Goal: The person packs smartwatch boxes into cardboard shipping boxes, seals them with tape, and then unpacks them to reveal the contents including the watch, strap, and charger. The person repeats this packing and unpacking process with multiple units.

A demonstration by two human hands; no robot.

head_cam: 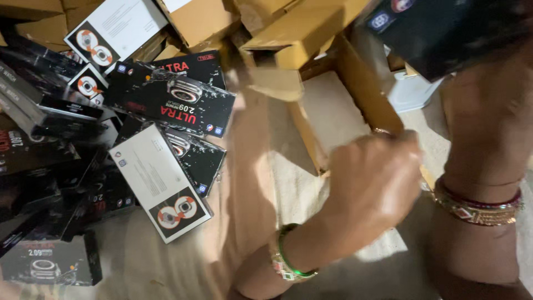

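My left hand [373, 180] is curled into a fist at the middle, closed on the rim of an open brown cardboard box [363, 91]. Green and gold bangles [288, 261] circle that wrist. My right hand [488, 105] is raised at the right edge and holds a black product box [444, 30] up near the camera; its fingers are hidden behind the box. Red and gold bangles [477, 206] sit on the right wrist. The inside of the cardboard box [333, 114] looks pale and bare.
A loose pile of black product boxes [172, 97] and white-backed ones [158, 180] covers the left side. More brown cartons [300, 30] are stacked along the top. A beige cloth [244, 183] lies underneath. A white object [411, 91] sits behind the open carton.
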